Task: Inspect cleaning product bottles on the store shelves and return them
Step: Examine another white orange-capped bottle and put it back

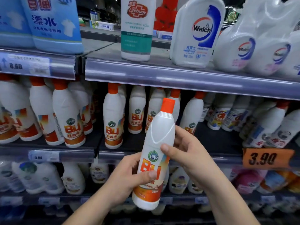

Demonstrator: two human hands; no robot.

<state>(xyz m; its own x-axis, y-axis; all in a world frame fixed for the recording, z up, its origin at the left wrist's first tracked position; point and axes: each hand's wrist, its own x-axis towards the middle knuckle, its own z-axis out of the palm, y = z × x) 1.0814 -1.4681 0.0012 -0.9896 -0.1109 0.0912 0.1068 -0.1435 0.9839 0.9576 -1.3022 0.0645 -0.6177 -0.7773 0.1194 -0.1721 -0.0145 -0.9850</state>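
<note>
- The orange-capped white bottle point(159, 130) is off the shelf, held up in front of the middle shelf point(211, 140), label facing the camera, cap tipped slightly right.
- The left hand point(128, 174) has its grip wrapped round the lower label, thumb across the front.
- The right hand point(186, 153) has its grip on the bottle's shoulder, thumb on the front, fingers behind.
- Behind it, matching bottles point(113, 117) line the middle shelf.
- On the shelf above stand a Lifebuoy bottle point(137, 28) and a Walch bottle point(198, 33).
- An orange price tag point(267, 158) reads 3.90.
</note>
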